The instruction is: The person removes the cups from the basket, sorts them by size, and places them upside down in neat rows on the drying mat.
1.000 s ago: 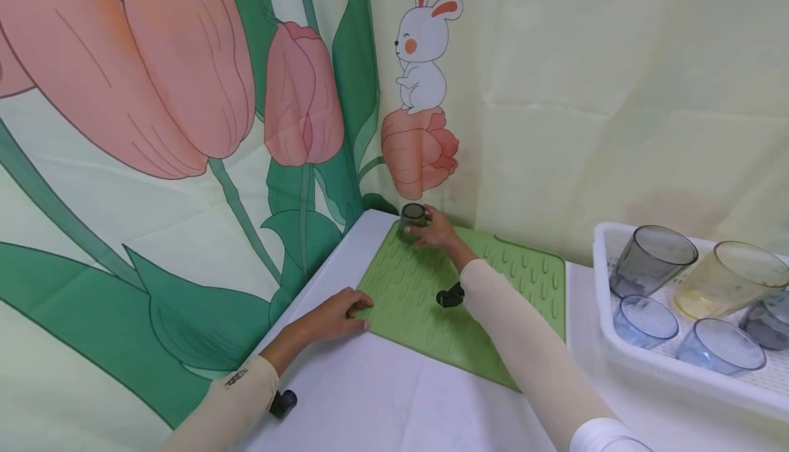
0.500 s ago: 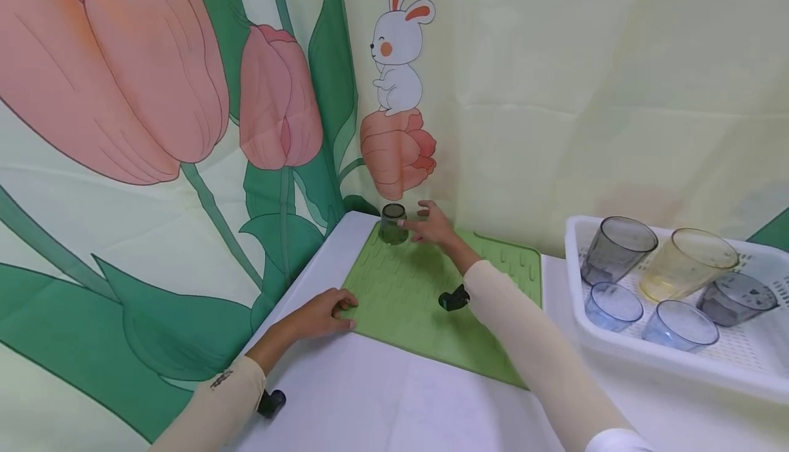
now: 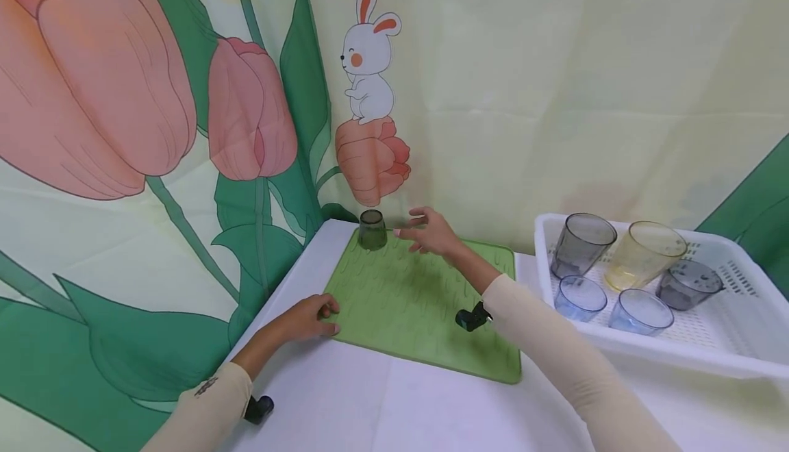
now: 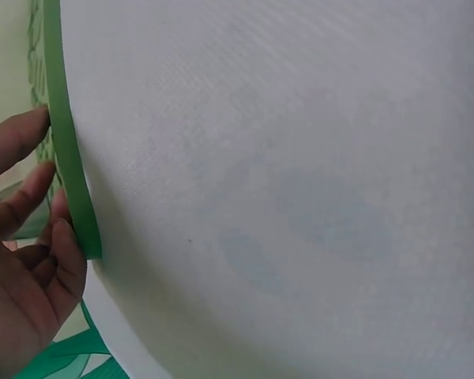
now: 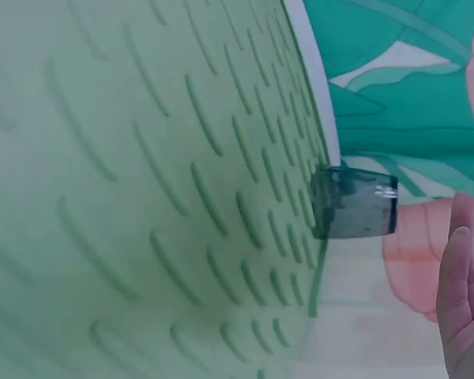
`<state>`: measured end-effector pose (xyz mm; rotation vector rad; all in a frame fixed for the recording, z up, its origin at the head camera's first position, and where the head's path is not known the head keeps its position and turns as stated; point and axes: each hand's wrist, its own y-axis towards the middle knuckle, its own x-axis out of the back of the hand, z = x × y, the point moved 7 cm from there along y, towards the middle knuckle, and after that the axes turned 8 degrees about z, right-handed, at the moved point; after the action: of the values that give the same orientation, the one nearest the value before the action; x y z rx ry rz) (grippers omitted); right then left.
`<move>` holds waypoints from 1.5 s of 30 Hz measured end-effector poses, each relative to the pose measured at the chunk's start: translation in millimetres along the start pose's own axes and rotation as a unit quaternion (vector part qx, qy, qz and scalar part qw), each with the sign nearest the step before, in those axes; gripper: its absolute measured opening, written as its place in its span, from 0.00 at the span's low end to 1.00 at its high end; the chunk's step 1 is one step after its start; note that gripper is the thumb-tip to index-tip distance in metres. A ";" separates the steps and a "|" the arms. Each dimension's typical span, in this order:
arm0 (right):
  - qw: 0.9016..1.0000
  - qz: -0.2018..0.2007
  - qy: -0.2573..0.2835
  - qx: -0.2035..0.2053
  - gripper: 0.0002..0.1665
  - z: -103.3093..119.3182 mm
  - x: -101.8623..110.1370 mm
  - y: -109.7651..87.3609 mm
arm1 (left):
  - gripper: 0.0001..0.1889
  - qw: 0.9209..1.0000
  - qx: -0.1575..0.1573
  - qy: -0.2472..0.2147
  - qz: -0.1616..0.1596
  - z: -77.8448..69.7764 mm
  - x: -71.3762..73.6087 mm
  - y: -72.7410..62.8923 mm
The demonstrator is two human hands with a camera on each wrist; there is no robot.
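Observation:
A small dark grey glass (image 3: 372, 230) stands upside down at the far left corner of the green ridged mat (image 3: 425, 342). My right hand (image 3: 433, 231) hovers to the right of the glass, apart from it, fingers spread and holding nothing. In the right wrist view, the glass (image 5: 355, 203) sits on the mat, and part of my right hand (image 5: 464, 300) shows at the right edge. My left hand (image 3: 307, 318) touches the mat's near left corner. The left wrist view has the fingers of my left hand (image 4: 24, 260) against the mat's green edge (image 4: 69, 150).
A white perforated basket (image 3: 696, 349) stands to the right of the mat. It holds a tall grey glass (image 3: 582, 243), a yellow glass (image 3: 644, 253), a short grey glass (image 3: 689, 284) and two blue glasses (image 3: 641, 311). A printed curtain (image 3: 481, 96) rises behind the white table (image 3: 345, 397).
My right hand has let go of the dark grey glass and drawn away to the right. The glass stays on the mat. My left hand keeps its place while the head view has turned right.

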<state>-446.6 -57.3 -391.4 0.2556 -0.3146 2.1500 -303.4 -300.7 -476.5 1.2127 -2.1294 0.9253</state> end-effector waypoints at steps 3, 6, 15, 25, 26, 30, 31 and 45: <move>1.000 0.008 -0.008 0.009 0.42 4.9 2.5 -15.6 | 0.16 1.000 -0.006 0.001 0.004 -2.1 0.6 -1.1; 0.999 0.018 -0.025 0.015 0.41 10.3 6.1 -31.9 | 0.16 1.000 -0.010 0.007 0.012 -5.8 1.3 -1.1; 0.997 0.031 -0.058 0.034 0.38 21.1 21.5 -78.3 | 0.15 0.999 0.013 0.042 0.017 -18.6 2.5 1.3; 0.995 0.039 -0.069 0.067 0.35 24.7 34.7 -126.6 | 0.15 0.996 -0.022 0.087 -0.013 -47.3 0.2 12.5; 0.995 0.039 -0.068 0.069 0.34 23.9 35.6 -131.2 | 0.15 0.996 -0.031 0.079 -0.017 -52.8 -0.7 13.7; 0.993 0.051 -0.067 0.080 0.33 20.4 36.9 -149.9 | 0.16 0.996 -0.079 0.035 -0.033 -80.7 -4.8 15.7; 0.993 0.056 -0.068 0.082 0.33 18.8 36.7 -153.8 | 0.17 0.995 -0.092 0.025 -0.039 -87.0 -6.0 15.9; 0.986 0.088 -0.084 0.118 0.27 -4.6 46.6 -205.2 | 0.21 0.968 -0.218 -0.114 -0.057 -171.6 -18.9 17.0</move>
<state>-302.9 92.3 -355.6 0.5653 -0.1826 2.3474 -292.4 -153.0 -386.3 1.2349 -2.2503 0.2509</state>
